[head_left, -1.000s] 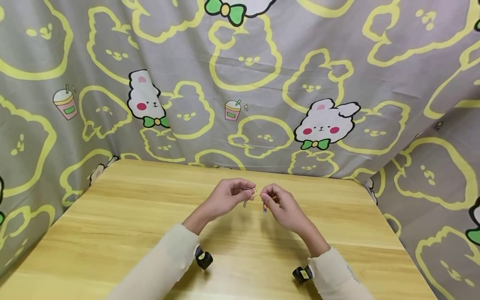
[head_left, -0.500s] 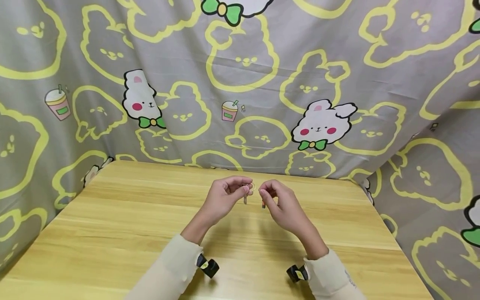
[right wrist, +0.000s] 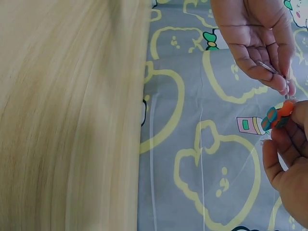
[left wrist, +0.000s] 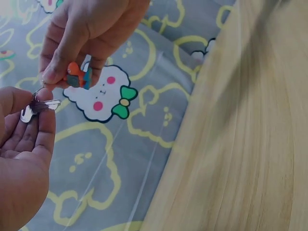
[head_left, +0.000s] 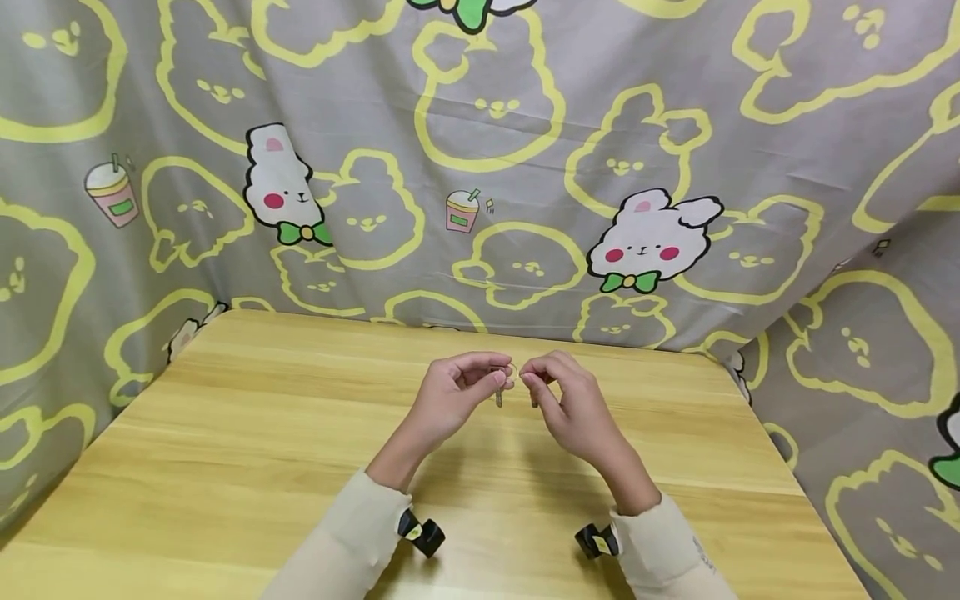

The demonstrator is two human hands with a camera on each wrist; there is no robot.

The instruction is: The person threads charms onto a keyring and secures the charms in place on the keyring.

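My left hand (head_left: 448, 398) pinches a small bunch of keys (left wrist: 48, 105) between thumb and fingers, with one key (head_left: 498, 399) hanging below in the head view. A thin key ring (head_left: 514, 372) stands out from those fingertips towards my right hand (head_left: 576, 407). The right thumb and fingers pinch the top end of a small orange and teal charm (right wrist: 279, 115), whose shape I cannot make out for certain. Both hands' fingertips nearly meet above the table. Whether the charm is linked to the ring is too small to tell.
The wood-grain table (head_left: 247, 433) lies under both hands. A grey patterned curtain (head_left: 360, 108) hangs behind its far edge and along both sides. Black wrist cameras are strapped at the left sleeve (head_left: 337, 533) and the right sleeve (head_left: 667, 542).
The charm hung visibly below my right fingers before; now it is mostly hidden in the head view. Right fingertips now lie close beside the ring. Both hands keep their pinches, and the head view shifted slightly.
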